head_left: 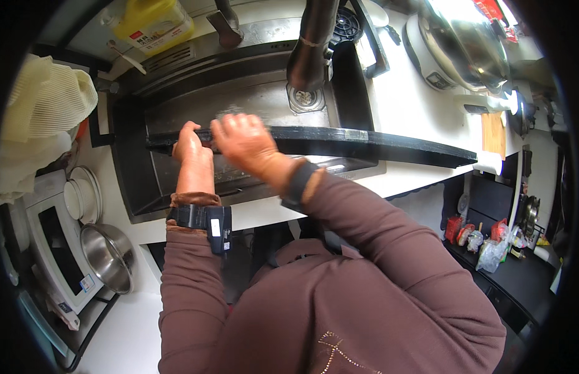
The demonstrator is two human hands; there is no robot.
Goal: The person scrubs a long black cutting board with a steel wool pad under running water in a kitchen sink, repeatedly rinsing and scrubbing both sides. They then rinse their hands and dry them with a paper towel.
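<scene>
A long, narrow black panel lies across the sink, its right end reaching out over the white counter. My left hand is closed around the panel near its left end, thumb up along the edge. Farther along, my right hand presses down on the panel with its fingers bent over the far edge. A blurred greyish patch shows just beyond those fingers; whether it is a scrubber or splashing water I cannot make out. What lies under the right palm is hidden.
The dark faucet hangs over the sink beside the drain. A yellow jug stands at the back left. On the right counter sits a rice cooker. Left are a steel bowl, stacked white plates and a white microwave.
</scene>
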